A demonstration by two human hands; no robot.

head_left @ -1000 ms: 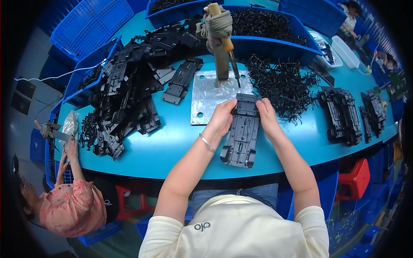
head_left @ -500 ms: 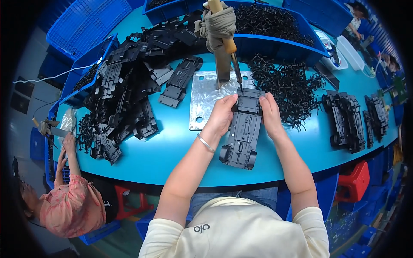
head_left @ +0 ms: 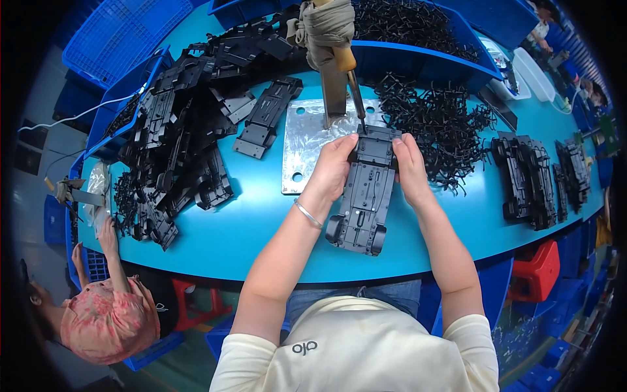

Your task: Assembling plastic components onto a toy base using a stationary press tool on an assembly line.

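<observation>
Between my two hands is a black plastic toy-car chassis (head_left: pixel 368 186), its far end tilted toward a mounted soldering iron (head_left: pixel 356 98). My left hand (head_left: pixel 334 164) grips its left edge near the far end, thumb on top. Opposite it, my right hand (head_left: pixel 411 163) closes on the right edge. The iron's thin metal tip points down onto the chassis's far left corner; whether it touches cannot be made out. Cloth wraps the wooden handle on a metal post, which rises from a silver base plate (head_left: pixel 307 147). Wheel-like rounded parts show at the chassis's near end.
A heap of black chassis (head_left: pixel 176 130) lies left, with one single chassis (head_left: pixel 268 117) beside the plate. Small black parts (head_left: pixel 434 127) are piled right, before a blue bin (head_left: pixel 418 62) of similar parts. More chassis (head_left: pixel 522 179) stand at far right. Another person (head_left: pixel 108 313) sits at left.
The view has shifted slightly. My hands keep their hold on the chassis, which stays under the iron's tip. The other person's hands at left have moved apart and nearer to them.
</observation>
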